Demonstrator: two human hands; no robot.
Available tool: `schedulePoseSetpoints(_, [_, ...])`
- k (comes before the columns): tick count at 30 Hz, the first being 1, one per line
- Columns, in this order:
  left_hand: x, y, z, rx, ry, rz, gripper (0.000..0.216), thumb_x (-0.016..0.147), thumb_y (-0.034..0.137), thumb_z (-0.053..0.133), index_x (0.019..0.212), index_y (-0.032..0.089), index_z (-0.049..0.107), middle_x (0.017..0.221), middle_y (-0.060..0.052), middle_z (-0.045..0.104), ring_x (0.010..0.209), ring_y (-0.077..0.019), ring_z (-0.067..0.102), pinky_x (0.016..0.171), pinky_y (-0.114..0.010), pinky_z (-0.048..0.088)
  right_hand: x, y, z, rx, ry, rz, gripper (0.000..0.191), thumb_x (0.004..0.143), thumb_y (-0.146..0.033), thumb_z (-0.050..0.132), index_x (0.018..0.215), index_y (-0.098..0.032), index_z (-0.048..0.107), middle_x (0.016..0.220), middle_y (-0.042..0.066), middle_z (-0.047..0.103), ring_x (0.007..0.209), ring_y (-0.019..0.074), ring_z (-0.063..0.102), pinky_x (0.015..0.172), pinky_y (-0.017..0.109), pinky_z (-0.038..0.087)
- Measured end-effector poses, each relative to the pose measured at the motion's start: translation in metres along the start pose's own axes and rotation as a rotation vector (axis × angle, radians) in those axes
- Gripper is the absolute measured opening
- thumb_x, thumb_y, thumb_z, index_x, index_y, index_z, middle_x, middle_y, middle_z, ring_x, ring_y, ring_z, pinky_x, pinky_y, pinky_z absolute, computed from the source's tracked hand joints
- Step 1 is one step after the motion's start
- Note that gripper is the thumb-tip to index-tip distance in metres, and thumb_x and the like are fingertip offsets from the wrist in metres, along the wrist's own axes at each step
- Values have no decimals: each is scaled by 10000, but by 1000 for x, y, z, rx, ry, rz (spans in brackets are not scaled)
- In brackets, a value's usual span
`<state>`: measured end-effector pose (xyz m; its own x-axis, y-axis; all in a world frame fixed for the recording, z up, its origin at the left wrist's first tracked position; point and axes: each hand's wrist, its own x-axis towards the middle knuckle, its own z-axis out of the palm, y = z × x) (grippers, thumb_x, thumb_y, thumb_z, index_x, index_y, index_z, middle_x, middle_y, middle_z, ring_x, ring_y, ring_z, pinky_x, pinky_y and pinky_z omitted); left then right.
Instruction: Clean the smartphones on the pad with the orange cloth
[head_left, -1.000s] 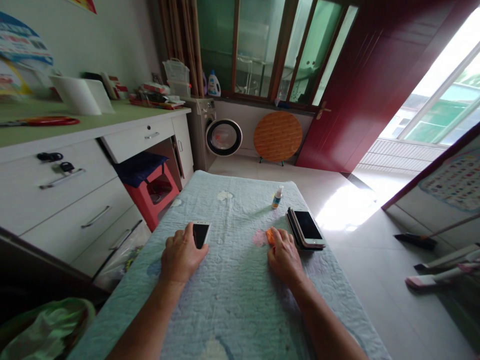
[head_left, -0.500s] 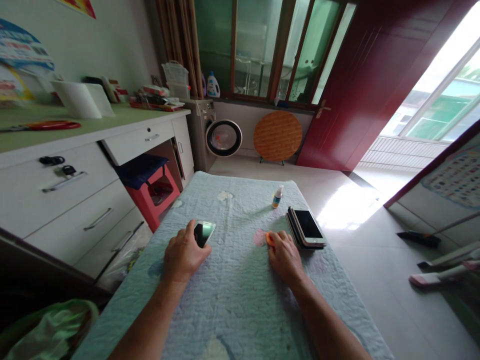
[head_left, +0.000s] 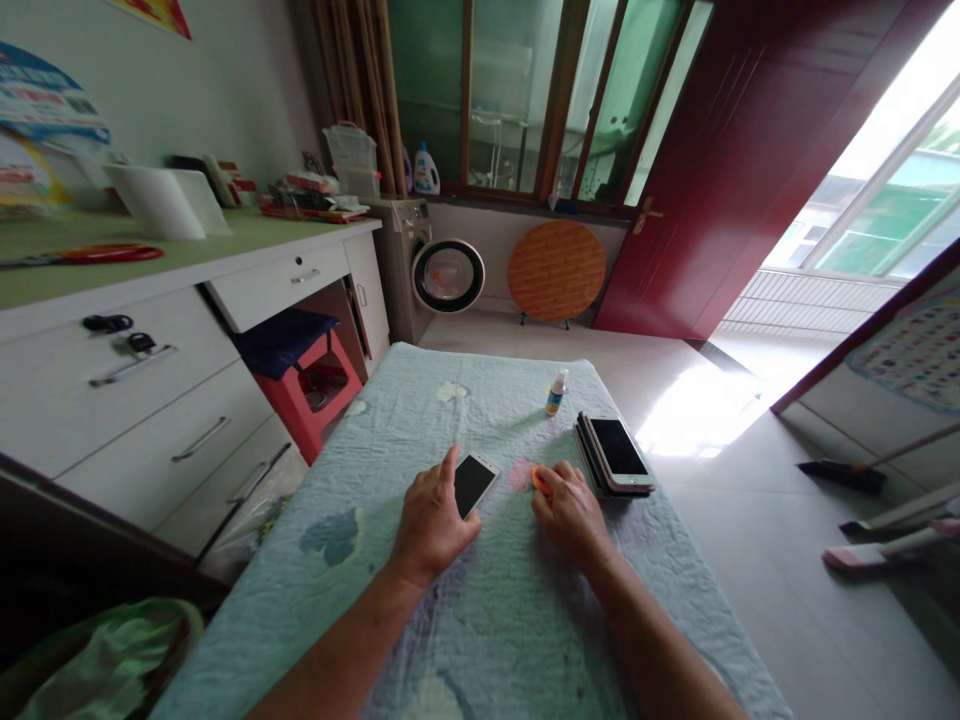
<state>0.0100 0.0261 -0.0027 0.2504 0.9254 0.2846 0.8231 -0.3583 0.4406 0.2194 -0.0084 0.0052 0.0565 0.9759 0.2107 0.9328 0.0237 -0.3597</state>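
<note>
My left hand (head_left: pixel 433 522) grips a white smartphone (head_left: pixel 475 484) by its left side, the dark screen facing up. Between the fingers of my right hand (head_left: pixel 571 515) is a small orange cloth or sponge (head_left: pixel 538 479), mostly covered by the fingers, so its kind is unclear. Just right of that hand lies a stack of phones (head_left: pixel 616 452), the top one white-framed with a black screen. Behind the stack stands a small spray bottle (head_left: pixel 556 393) with an orange lower part. All of this is on a table under a light blue quilted cover (head_left: pixel 420 400).
To the left runs a white desk with drawers (head_left: pixel 180 400), and a red stool (head_left: pixel 315 385) stands under it. Beyond the table are a washing machine with its door open (head_left: pixel 448 276) and a round wooden tabletop (head_left: pixel 556 270). A broom (head_left: pixel 844 476) lies at the right.
My left hand has carried the smartphone to the right, closer to my right hand, and its screen now faces up more flatly. My right hand has barely moved.
</note>
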Motion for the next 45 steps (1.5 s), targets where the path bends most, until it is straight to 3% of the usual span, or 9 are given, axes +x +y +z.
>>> schedulePoseSetpoints(5, [1, -9, 0, -94, -64, 36, 822, 681, 230, 700, 1408, 160, 323, 1200, -132, 596, 1099, -296, 555, 972, -433, 405, -1, 3, -1, 17, -5, -26, 154, 814, -118, 483, 851, -210, 601, 876, 43, 547, 869, 177, 496, 794, 253, 385])
schedulePoseSetpoints(12, [-4, -35, -33, -215, -420, 156, 936, 586, 223, 739, 1428, 248, 331, 1456, -98, 406, 1338, -306, 362, 1102, -471, 296, -2, 6, 2, 34, 17, -27, 208, 812, -121, 485, 937, -212, 624, 898, 50, 564, 889, 186, 518, 810, 266, 406])
schedulePoseSetpoints(15, [-4, -38, -42, -300, -417, 108, 879, 616, 160, 692, 1420, 275, 357, 1413, -77, 463, 1279, -276, 448, 1053, -419, 377, -2, 6, 3, 56, 30, -13, 316, 803, -149, 497, 1099, -192, 599, 957, 63, 575, 924, 197, 530, 846, 285, 412])
schedulePoseSetpoints(18, [-2, -32, -43, -400, -420, 32, 824, 634, 179, 702, 1395, 262, 398, 1297, -77, 554, 1065, -241, 595, 900, -356, 492, -2, 6, 3, 79, 27, -14, 401, 807, -146, 476, 1200, -168, 554, 999, 74, 577, 948, 199, 536, 876, 295, 412])
schedulePoseSetpoints(23, [-2, -18, -30, -395, -346, 23, 704, 673, 235, 712, 1332, 219, 469, 1082, -44, 623, 789, -174, 609, 772, -316, 512, -2, 9, 2, 88, -2, -41, 306, 803, -91, 460, 1036, -205, 621, 917, 48, 560, 898, 177, 537, 824, 265, 418])
schedulePoseSetpoints(27, [-6, -14, -14, -368, -270, 61, 590, 717, 256, 708, 1274, 229, 516, 1085, -45, 610, 773, -171, 599, 767, -315, 507, -1, 3, 2, 207, 32, -96, 182, 839, -129, 472, 870, -203, 636, 842, 24, 544, 804, 150, 541, 748, 235, 426])
schedulePoseSetpoints(33, [-11, -4, -4, -286, -204, 111, 474, 773, 352, 695, 1199, 192, 562, 1057, -68, 592, 985, -237, 585, 881, -348, 467, -2, -24, 13, 492, 79, -229, 194, 888, -174, 475, 984, -205, 640, 880, 35, 581, 819, 136, 563, 756, 216, 451])
schedulePoseSetpoints(40, [-11, -3, -6, -242, -193, 115, 456, 779, 320, 698, 1197, 196, 564, 1050, -55, 592, 994, -224, 572, 888, -325, 453, -8, -30, 15, 327, -47, -246, 234, 925, -235, 445, 983, -225, 671, 955, 44, 549, 816, 130, 543, 748, 214, 442])
schedulePoseSetpoints(45, [-10, -12, -3, -129, -117, 136, 583, 741, 437, 730, 1236, 184, 553, 1150, -93, 573, 1092, -277, 517, 967, -392, 406, -12, -31, 9, 259, -100, -222, 268, 947, -272, 415, 1032, -262, 669, 962, 31, 533, 780, 116, 534, 725, 197, 427])
